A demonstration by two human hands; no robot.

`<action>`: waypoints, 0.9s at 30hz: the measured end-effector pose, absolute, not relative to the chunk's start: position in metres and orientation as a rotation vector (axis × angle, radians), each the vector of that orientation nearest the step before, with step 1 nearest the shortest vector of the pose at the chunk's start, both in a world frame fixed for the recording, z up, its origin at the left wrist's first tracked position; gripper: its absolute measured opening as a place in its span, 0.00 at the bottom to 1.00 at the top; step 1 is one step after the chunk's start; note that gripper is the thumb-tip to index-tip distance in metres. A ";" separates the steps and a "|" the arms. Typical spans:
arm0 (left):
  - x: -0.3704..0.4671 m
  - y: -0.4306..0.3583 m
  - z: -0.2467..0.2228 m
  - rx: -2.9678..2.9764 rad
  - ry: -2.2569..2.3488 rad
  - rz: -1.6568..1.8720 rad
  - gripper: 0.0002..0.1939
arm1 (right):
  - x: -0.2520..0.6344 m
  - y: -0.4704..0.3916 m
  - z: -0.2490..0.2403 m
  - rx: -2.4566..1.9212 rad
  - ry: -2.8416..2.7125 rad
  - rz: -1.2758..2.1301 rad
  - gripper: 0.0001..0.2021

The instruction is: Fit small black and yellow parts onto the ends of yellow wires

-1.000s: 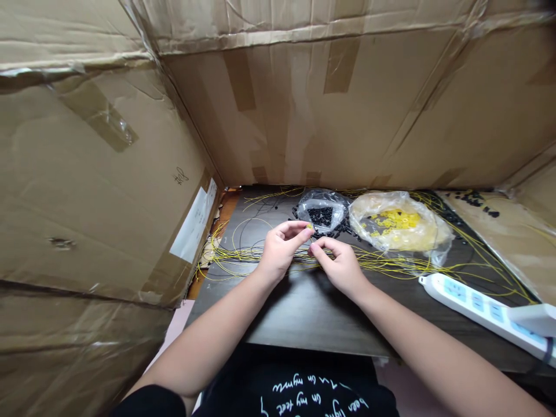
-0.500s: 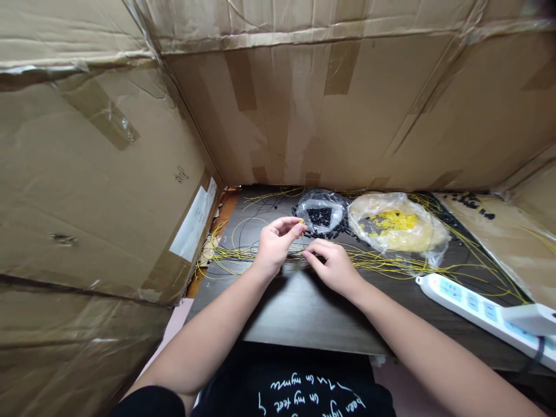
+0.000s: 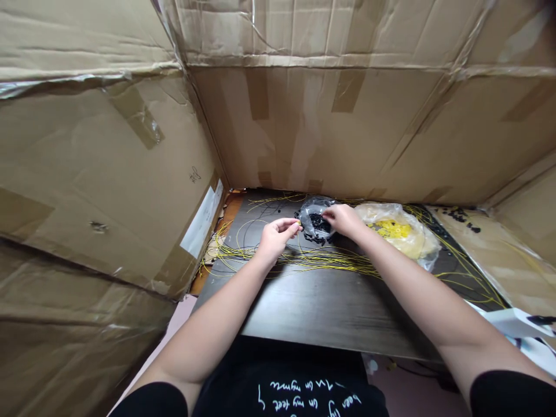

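I have the left hand [image 3: 274, 238] closed to a fingertip pinch on a small yellow piece [image 3: 299, 223], held up above the desk [image 3: 313, 307]; I judge it light, stiff and easy to drop — best taken by its sides; the right hand [image 3: 345, 220], fingers drawn together, is at the black parts [image 3: 320, 222] in the clear bag [image 3: 309, 209], and whether it grips one I cannot tell; the yellow wires [image 3: 324, 258] look springy, apt to snag; the cardboard wall [image 3: 304, 127] bounds the far edge — room to move lies on the near side.
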State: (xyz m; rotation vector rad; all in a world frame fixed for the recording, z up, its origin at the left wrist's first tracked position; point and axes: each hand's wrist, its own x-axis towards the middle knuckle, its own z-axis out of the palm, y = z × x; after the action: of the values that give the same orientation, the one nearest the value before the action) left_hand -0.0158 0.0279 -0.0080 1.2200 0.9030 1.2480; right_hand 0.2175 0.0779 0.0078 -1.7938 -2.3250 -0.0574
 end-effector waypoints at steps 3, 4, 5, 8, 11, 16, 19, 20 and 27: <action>-0.018 0.031 -0.011 1.217 0.916 1.260 0.21 | 0.215 0.099 0.000 -1.796 -2.423 -0.113 0.11; -0.018 0.032 -0.011 1.220 0.919 1.268 0.21 | 0.213 0.102 -0.003 -1.790 -2.433 -0.119 0.11; -0.018 0.032 -0.011 1.226 0.921 1.277 0.20 | 0.210 0.104 -0.004 -1.785 -2.446 -0.125 0.11; -0.017 0.031 -0.011 1.247 0.931 1.298 0.20 | 0.206 0.104 -0.007 -1.751 -2.484 -0.129 0.13; -0.016 0.029 -0.010 1.268 0.942 1.296 0.18 | 0.206 0.101 -0.008 -1.706 -2.510 -0.114 0.13; -0.015 0.030 -0.013 1.285 0.952 1.282 0.17 | 0.209 0.100 -0.013 -1.701 -2.492 -0.092 0.12; -0.015 0.032 -0.016 1.300 0.953 1.271 0.17 | 0.208 0.103 -0.015 -1.699 -2.488 -0.078 0.15; -0.015 0.032 -0.016 1.302 0.952 1.271 0.18 | 0.208 0.104 -0.015 -1.699 -2.488 -0.074 0.15; -0.018 0.031 -0.015 1.310 0.966 1.278 0.19 | 0.199 0.102 -0.014 -1.722 -2.454 -0.090 0.12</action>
State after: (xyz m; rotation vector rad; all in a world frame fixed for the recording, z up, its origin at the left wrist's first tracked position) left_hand -0.0176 0.0312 -0.0150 1.3100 0.9658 1.2776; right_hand 0.1990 0.1016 -0.0142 -1.7222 -2.4541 -0.0905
